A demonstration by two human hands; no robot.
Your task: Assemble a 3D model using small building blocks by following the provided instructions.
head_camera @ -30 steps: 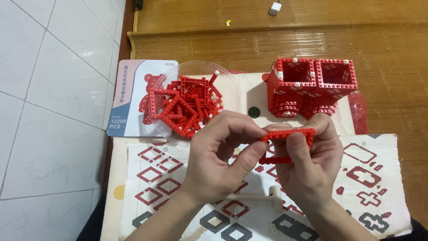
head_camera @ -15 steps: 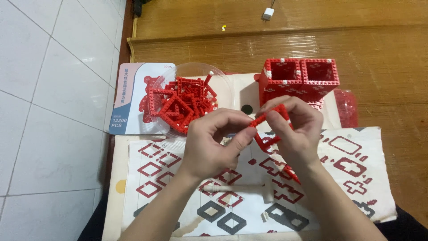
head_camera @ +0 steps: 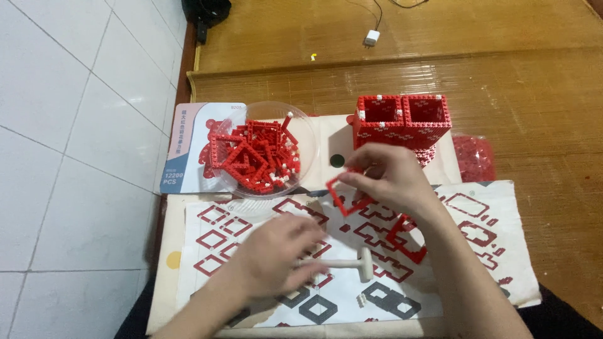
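A red square frame (head_camera: 344, 196) of small bricks is pinched in the right hand (head_camera: 389, 177), fingertips closed on its upper right corner, at approx. the centre of the view. The left hand (head_camera: 276, 254), at 7 o'clock from the frame and well apart from the right, is laid on a white T-shaped hammer (head_camera: 347, 263); fingers are curled over the handle, but whether it's actually gripped can't be told.

Risks, as judged: the frame is held by one corner only, so it could be twisted apart or dropped if pressed. A hammer tap off-centre could pop bricks loose. The heaped bowl (head_camera: 301, 132) at 10 o'clock could be nudged by the left wrist and spilled.

Counts: 1 frame in hand; 1 more red frame (head_camera: 409, 242) lying on the sheet (head_camera: 490, 238) at 4 o'clock, partly hidden by the right forearm; 1 hammer; 1 clear bowl w/ many red frames, too tangled to count; 1 red two-cell box (head_camera: 402, 122) at 1 o'clock; 1 bag of red bricks (head_camera: 472, 157) at 2 o'clock; 1 card (head_camera: 188, 147) under the bowl; 1 white charger (head_camera: 372, 39) at 12 o'clock.
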